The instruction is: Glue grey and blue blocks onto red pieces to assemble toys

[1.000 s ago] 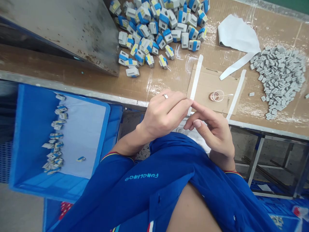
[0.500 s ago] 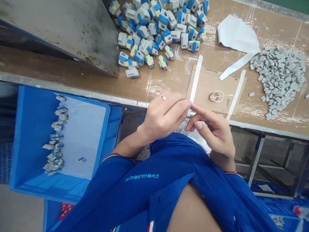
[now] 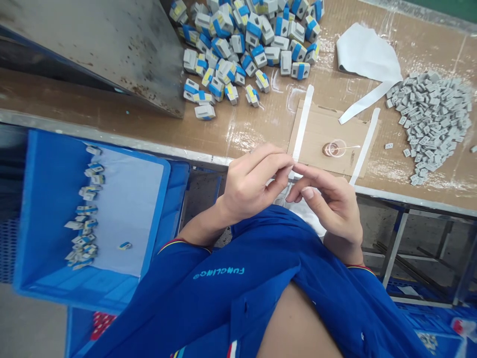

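My left hand (image 3: 251, 185) is closed in a pinch at the tip of my right index finger, in front of the table edge. Whether something small sits between its fingertips cannot be seen. My right hand (image 3: 330, 206) has its index finger stretched out to the left hand. Its thumb stands apart and its other fingers are loosely bent, with nothing visible in its grip. Nearest to the hands are a piece of cardboard (image 3: 316, 127) with white tape strips (image 3: 303, 122) and a small clear cup (image 3: 334, 148) with a thin stick in it.
Grey blocks with blue and yellow bands (image 3: 223, 69) lie heaped at the back. Small grey pieces (image 3: 432, 119) are piled at right, near a white cloth (image 3: 367, 52). A metal box (image 3: 112, 44) stands at left. Below it, a blue bin (image 3: 48, 174) holds several blocks.
My left hand has rolled slightly, so its bent thumb and the gap beside it now show. Its fingertips stay at my right index fingertip. My right hand has barely moved.
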{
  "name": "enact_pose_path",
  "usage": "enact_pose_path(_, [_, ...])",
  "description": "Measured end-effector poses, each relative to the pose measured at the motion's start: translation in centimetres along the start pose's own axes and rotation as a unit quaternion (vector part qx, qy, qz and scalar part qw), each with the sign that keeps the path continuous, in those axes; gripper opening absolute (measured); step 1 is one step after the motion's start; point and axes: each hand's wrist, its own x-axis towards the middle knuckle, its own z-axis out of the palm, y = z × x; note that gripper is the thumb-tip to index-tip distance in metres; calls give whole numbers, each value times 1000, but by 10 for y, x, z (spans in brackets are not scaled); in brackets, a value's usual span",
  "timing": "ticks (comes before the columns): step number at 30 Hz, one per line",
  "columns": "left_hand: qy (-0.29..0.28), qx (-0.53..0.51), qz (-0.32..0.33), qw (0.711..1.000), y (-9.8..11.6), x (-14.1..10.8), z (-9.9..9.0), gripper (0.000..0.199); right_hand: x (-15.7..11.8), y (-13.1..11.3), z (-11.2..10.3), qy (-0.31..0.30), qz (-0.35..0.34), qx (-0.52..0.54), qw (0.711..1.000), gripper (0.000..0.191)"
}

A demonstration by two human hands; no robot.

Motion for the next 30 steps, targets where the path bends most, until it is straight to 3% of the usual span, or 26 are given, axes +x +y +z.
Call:
enact_pose_path(11, [21,-76,-42,996,-1,0,-1,7,2,0,-1,-2,17,20,1000,39])
enact_pose_path(17, [14,-64,-69,995,0,-1,-3,12,4,1,0,-5,30,23,999,38])
enact_pose_path(30, [-7,-59,-36,998,-3,-1,-6,8,3,4,-2,-14,3,31,999,45])
